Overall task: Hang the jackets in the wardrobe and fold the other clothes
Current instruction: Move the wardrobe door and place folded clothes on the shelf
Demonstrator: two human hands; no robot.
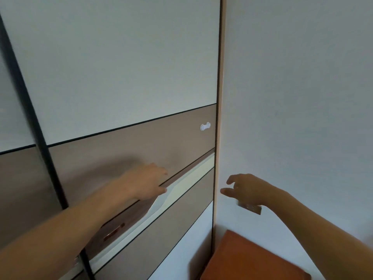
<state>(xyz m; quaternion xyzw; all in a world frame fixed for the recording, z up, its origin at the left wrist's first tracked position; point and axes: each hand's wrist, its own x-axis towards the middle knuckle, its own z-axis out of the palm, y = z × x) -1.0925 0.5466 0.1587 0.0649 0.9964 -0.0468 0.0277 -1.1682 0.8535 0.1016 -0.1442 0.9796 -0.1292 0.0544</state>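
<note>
One wardrobe door (121, 67), left hand (147, 181), right hand (249, 188)

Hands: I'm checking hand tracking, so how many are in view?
2. The left hand rests on the brown wardrobe door by its handle groove; the right hand hangs free before the white wall, right of the door. None seems hidden.

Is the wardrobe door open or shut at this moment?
Shut: the wardrobe door reaches the side frame, no interior shows; the left hand rests at its handle groove.

The wardrobe door (121, 67) bars the front; the wall (302, 77) crowds the right.
</note>
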